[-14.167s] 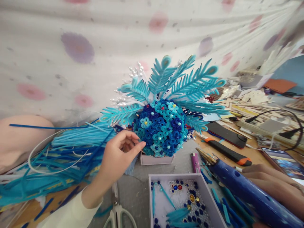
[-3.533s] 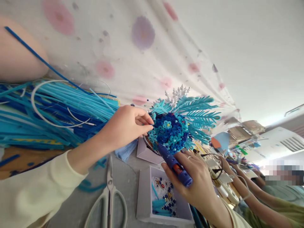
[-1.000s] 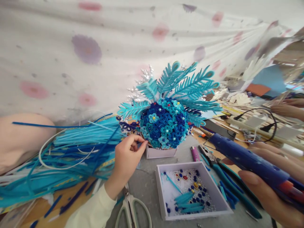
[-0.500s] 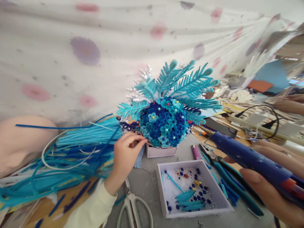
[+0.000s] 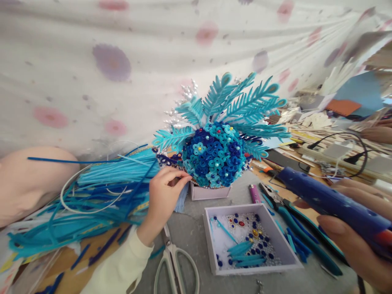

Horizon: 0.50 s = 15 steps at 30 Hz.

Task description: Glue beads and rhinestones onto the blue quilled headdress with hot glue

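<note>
A round headpiece covered in small blue flowers and beads (image 5: 214, 157), with turquoise feather-like sprays fanned above it, rests on a small pale box (image 5: 211, 192). My left hand (image 5: 168, 192) reaches to its lower left rim, thumb and forefinger pinched together. Whatever lies between these fingertips is too small to make out. In my right hand (image 5: 352, 237) is a dark blue glue gun (image 5: 324, 200) with a star pattern, its front end directed at the headpiece but apart from it. A white tray (image 5: 220, 267) of blue beads, gems and turquoise pieces stands in front.
Scissors (image 5: 174, 261) lie near the front edge, pliers (image 5: 300, 228) at the right beside a pink lighter (image 5: 254, 194). Turquoise and blue chenille stems (image 5: 116, 175) are heaped at left by a mannequin head (image 5: 36, 183). A power strip (image 5: 333, 159) and another person's hand (image 5: 378, 134) are at far right.
The whole view has shifted slightly, moving most things a little to the right. My left hand stays pinched at the headpiece rim, and my right hand still holds the glue gun.
</note>
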Tool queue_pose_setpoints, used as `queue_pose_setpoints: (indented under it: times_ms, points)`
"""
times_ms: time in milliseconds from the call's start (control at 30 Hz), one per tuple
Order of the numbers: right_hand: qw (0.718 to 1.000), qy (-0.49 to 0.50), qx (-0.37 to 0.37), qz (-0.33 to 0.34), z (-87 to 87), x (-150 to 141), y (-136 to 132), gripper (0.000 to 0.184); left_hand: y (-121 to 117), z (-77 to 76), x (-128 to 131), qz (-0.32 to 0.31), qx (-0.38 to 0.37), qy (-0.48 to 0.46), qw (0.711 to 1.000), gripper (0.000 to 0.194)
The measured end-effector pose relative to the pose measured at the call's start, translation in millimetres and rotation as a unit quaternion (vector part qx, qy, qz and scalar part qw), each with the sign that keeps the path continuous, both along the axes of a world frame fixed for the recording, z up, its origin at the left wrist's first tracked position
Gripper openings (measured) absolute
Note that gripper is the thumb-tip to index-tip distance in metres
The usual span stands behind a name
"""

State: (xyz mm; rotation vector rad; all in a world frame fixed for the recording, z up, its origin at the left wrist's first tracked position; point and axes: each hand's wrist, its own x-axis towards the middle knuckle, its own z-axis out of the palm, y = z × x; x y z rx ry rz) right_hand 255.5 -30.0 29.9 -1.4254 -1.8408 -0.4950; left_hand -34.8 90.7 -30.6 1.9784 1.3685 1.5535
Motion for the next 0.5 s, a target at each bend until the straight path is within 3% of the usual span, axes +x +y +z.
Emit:
queue_pose_setpoints:
  times_ms: [133, 500]
  points:
    - [1.000, -0.002, -0.019, -0.016, -3.2, 4.2, -1.3, 0.032, -1.4, 0.2, -2.2, 0.010, -0.008, 0.000, 1.000, 0.005]
    - [1.000, 0.018, -0.012, 0.000, -6.0, 10.9, -1.6, 0.034, 3.5, 2.6, 2.6, 0.018, -0.005, 0.012, 1.000, 0.006]
